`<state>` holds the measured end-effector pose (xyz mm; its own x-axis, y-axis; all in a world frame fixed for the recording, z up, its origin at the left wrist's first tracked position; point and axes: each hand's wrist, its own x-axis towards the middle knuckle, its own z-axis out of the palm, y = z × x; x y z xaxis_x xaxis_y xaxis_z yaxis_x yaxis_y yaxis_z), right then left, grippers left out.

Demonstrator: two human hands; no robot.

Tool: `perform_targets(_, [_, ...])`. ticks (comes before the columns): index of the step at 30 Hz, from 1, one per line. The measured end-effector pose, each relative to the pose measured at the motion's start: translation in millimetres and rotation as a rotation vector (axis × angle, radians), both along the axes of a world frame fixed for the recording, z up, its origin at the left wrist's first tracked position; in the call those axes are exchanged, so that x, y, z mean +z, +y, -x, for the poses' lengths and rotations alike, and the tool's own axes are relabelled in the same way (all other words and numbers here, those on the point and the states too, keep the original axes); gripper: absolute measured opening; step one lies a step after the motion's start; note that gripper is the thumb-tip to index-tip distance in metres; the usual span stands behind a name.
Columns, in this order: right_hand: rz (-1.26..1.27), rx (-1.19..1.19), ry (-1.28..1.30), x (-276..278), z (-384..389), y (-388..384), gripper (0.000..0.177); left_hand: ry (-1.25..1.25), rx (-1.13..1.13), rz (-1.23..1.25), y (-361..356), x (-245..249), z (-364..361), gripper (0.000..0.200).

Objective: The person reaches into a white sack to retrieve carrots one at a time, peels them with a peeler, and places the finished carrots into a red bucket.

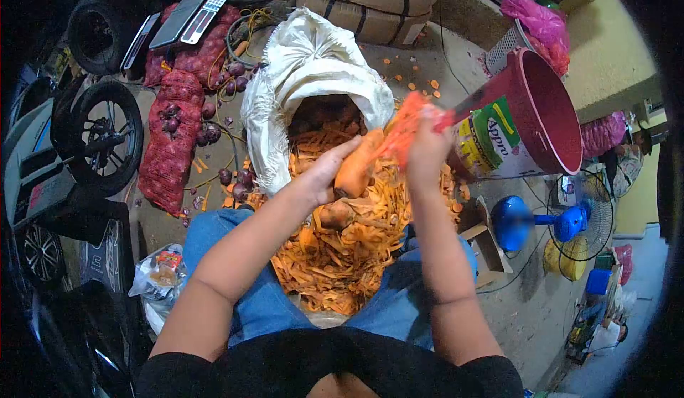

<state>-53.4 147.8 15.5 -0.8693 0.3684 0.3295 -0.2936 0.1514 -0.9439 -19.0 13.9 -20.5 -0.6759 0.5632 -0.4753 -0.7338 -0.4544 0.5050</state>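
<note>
My left hand (pixel 329 171) is wrapped round a large carrot (pixel 355 174), holding it tilted above a heap of orange carrot peelings (pixel 335 270). Close to the carrot's far end, my right hand (pixel 427 152) is closed on a red-handled tool (pixel 443 119). Motion blurs this tool, so its exact kind is hard to make out. Around it is a bright orange-red smear. Another carrot (pixel 336 216) lies on the peelings below my left hand. A white woven sack (pixel 267 120) lies with its mouth towards me, carrots and peelings inside.
A dark red bucket (pixel 524 92) with a label stands at right. Red net bags of onions (pixel 171 138) lie at left, with loose onions (pixel 242 183) nearby. Further out are a fan (pixel 570 220), a cardboard box (pixel 488 255), a scale (pixel 203 21) and a motorcycle wheel (pixel 107 138).
</note>
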Motion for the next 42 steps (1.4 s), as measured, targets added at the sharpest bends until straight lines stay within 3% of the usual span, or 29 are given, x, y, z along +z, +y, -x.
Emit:
perform_targets(3, [-0.131, 0.076, -0.002, -13.1, -17.6, -20.4, 0.021, -0.006, 0.095, -0.021, 2.9, 9.4, -2.1, 0.037])
perform_targets(5, [-0.145, 0.041, -0.078, -16.7, -12.3, -14.8, 0.02, 0.028, -0.004, 0.06, 1.4, 9.1, -4.6, 0.038])
perform_targets(6, [-0.241, -0.074, -0.008, -21.8, -2.0, -2.5, 0.021, 0.039, -0.012, 0.089, 2.7, 3.4, -3.4, 0.038])
perform_targets(8, [0.006, -0.185, -0.064, -15.5, 19.7, 20.0, 0.023, 0.03, -0.1, 0.06, 3.4, 16.2, -11.6, 0.038])
perform_targets(10, [-0.2, -0.43, -0.102, -51.3, 48.1, 68.6, 0.023, 0.052, -0.227, 0.06, 3.7, 24.5, -15.0, 0.039])
perform_targets(11, [-0.2, -0.432, -0.104, -41.9, 43.7, 65.3, 0.023, 0.051, -0.23, 0.06, 3.1, 23.0, -13.6, 0.039])
perform_targets(13, [0.171, -0.321, -0.222, -13.6, 30.7, 49.2, 0.019, -0.027, -0.094, 0.031, 1.4, 14.6, -8.1, 0.039])
perform_targets(14, [0.282, -0.158, -0.058, -14.5, 26.4, 38.2, 0.019, -0.013, -0.063, 0.031, 0.1, 5.9, -2.6, 0.04])
perform_targets(17, [-0.037, 0.026, -0.009, -4.5, -12.8, -10.3, 0.019, -0.022, -0.016, -0.176, -1.3, -7.9, 2.4, 0.039])
perform_targets(18, [-0.18, 0.115, -0.01, -14.2, -18.6, -14.2, 0.019, -0.074, 0.114, -0.057, 7.0, 4.0, 0.7, 0.039])
perform_targets(21, [-0.146, 0.109, -0.055, -23.0, -16.3, -13.4, 0.021, 0.06, 0.006, 0.049, 4.0, -8.9, -3.0, 0.038])
perform_targets(24, [-0.17, -0.28, 0.015, -12.0, 12.8, 12.1, 0.022, 0.112, -0.131, 0.092, 4.7, 13.9, -11.7, 0.04])
perform_targets(26, [-0.224, -0.364, -0.175, -35.0, 34.3, 54.7, 0.021, 0.109, -0.192, 0.135, 4.6, 19.0, -17.0, 0.04])
perform_targets(27, [-0.221, -0.365, -0.177, -34.4, 34.1, 53.8, 0.021, 0.108, -0.194, 0.137, 3.1, 15.9, -16.1, 0.04])
perform_targets(29, [0.109, -0.283, -0.123, -29.0, 33.8, 52.1, 0.02, 0.004, -0.106, 0.015, 1.6, 11.7, -12.3, 0.037])
perform_targets(30, [0.107, -0.281, -0.121, -16.6, 27.0, 39.3, 0.02, -0.009, 0.001, 0.011, 5.9, 14.6, -10.9, 0.038])
perform_targets(32, [0.206, -0.025, 0.045, 9.3, -1.0, -4.3, 0.021, 0.021, -0.027, -0.039, -0.1, 19.1, -8.7, 0.038])
perform_targets(33, [0.072, 0.03, 0.021, 1.0, -11.2, -14.0, 0.021, 0.05, -0.058, -0.086, -1.8, 20.0, -7.9, 0.038])
perform_targets(34, [-0.062, 0.086, -0.001, -8.5, -17.1, -18.4, 0.021, -0.025, 0.093, -0.011, 5.3, 8.7, -4.9, 0.038])
perform_targets(37, [-0.269, 0.047, -0.033, -18.7, -19.2, -20.0, 0.02, 0.015, 0.165, 0.078, 9.1, -0.5, -7.8, 0.038])
perform_targets(40, [-0.051, -0.13, 0.067, -14.7, 8.3, 0.9, 0.022, 0.082, -0.041, 0.134, 3.2, 9.8, -12.2, 0.039])
perform_targets(42, [-0.083, -0.302, -0.038, -26.2, 26.6, 32.9, 0.021, 0.059, -0.121, 0.132, 3.0, 18.6, -15.7, 0.039])
